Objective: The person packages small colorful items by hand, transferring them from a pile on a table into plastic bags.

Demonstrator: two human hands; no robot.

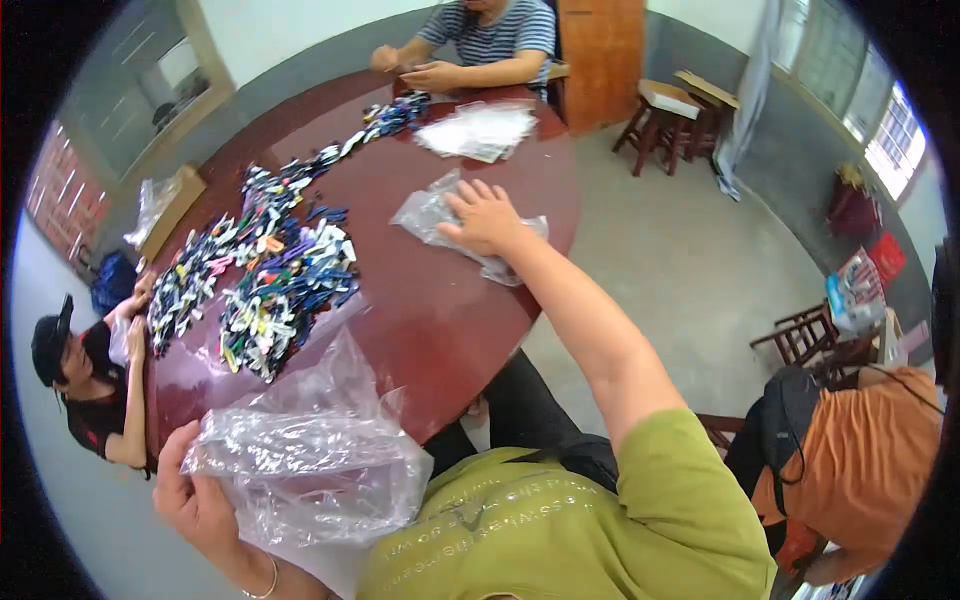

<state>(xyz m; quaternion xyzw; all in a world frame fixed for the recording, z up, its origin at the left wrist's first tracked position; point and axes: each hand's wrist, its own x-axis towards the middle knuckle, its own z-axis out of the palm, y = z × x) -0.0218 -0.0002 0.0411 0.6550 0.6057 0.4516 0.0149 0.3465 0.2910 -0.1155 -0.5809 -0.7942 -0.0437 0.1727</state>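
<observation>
My left hand (195, 500), at the table's near left edge, is closed on the rim of a large clear plastic bag (320, 440). The bag is crinkled and spreads over the edge toward my lap. Stretched far forward, my right hand (482, 222) lies with its fingers spread on a crumpled clear plastic bag (425, 215) on the table's right side. Left of that bag, heaps of small slim pieces (290, 290) in white, navy, black, yellow, pink and orange cover the tabletop. They are too small to name for certain.
The round red-brown table (420, 340) carries a flat white stack (480, 130) at the back. A person in stripes (500, 45) sits beyond it, and a person in a black cap (95, 380) works at the left. Wooden stools (665, 115) and a person in orange (860, 450) are at the right.
</observation>
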